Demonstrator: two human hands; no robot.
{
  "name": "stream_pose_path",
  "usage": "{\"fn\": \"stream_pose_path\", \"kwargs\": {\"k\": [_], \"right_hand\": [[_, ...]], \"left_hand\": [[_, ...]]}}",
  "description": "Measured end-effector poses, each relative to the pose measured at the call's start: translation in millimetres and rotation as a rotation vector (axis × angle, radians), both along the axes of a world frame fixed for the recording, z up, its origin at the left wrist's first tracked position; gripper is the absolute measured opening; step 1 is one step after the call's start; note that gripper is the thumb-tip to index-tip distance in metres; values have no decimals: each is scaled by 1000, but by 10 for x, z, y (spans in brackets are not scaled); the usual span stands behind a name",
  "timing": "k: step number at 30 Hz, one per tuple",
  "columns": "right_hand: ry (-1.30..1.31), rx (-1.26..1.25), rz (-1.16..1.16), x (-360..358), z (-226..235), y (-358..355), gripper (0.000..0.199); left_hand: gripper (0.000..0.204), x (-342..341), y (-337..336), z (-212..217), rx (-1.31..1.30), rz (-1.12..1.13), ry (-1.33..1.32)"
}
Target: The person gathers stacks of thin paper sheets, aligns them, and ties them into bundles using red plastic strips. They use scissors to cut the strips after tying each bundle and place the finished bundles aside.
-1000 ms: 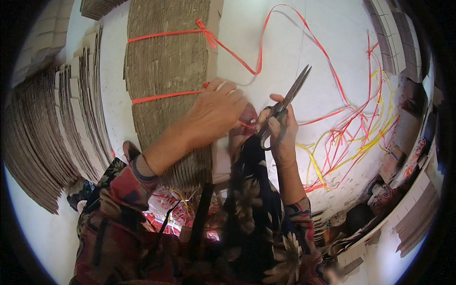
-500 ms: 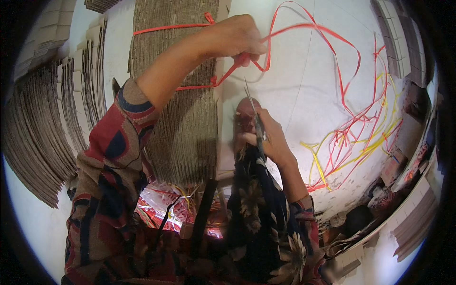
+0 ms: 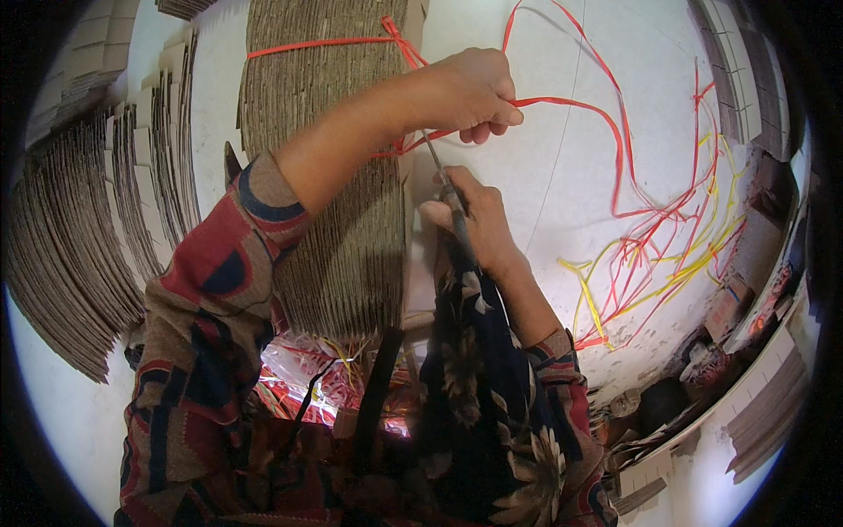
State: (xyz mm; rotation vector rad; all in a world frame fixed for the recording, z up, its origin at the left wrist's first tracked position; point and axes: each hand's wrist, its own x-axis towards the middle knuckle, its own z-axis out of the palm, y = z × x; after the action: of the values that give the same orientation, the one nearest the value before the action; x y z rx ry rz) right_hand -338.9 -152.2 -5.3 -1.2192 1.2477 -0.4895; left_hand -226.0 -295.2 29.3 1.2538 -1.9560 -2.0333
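My left hand (image 3: pixel 481 95) is closed on red plastic twine (image 3: pixel 571 104), held taut beside the right edge of a bundle of corrugated cardboard (image 3: pixel 338 237). The twine runs from a knot on the bundle, through my fingers and off to the right. A second red band (image 3: pixel 316 46) with a knot crosses the bundle farther away. My right hand (image 3: pixel 479 215) grips scissors (image 3: pixel 435 158) just nearer than the left hand. Their blades point away from me and meet the twine between the knot and my left hand; whether they have cut it I cannot tell.
Stacked cardboard (image 3: pixel 70 228) stands at the left. A tangle of red and yellow twine (image 3: pixel 654 233) lies on the white floor (image 3: pixel 544 184) at the right. More cardboard (image 3: pixel 729 70) lines the far right. Below the bundle are shiny twine scraps (image 3: pixel 303 382).
My left hand has moved right and slightly nearer, pulling the twine. My right hand has brought the scissors up and left to the twine beside the bundle.
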Motion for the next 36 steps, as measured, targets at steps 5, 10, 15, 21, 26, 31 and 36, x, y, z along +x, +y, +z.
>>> {"fn": "stream_pose_path", "kwargs": {"k": [5,10,15,21,26,31,36], "right_hand": [[32,-37,-24,-5,-28,36,49],[48,66,-88,-257,-216,328,43],[44,108,-14,-206,-197,369,43],[56,76,-130,-129,-157,134,49],[118,-147,-142,-61,-175,-351,52],[110,-198,-126,134,-125,-731,52],[137,-206,-90,167,-161,-911,51]], "left_hand": [[23,-114,97,55,48,32,13],[18,11,-16,-244,-1136,-315,-388],[17,285,-304,-191,-1034,-469,-602],[20,34,-810,225,-489,-269,-431],[20,-195,-940,657,-517,-237,-226],[20,-153,-900,668,-378,-148,-214],[19,-171,-859,621,-338,-103,-205]]}}
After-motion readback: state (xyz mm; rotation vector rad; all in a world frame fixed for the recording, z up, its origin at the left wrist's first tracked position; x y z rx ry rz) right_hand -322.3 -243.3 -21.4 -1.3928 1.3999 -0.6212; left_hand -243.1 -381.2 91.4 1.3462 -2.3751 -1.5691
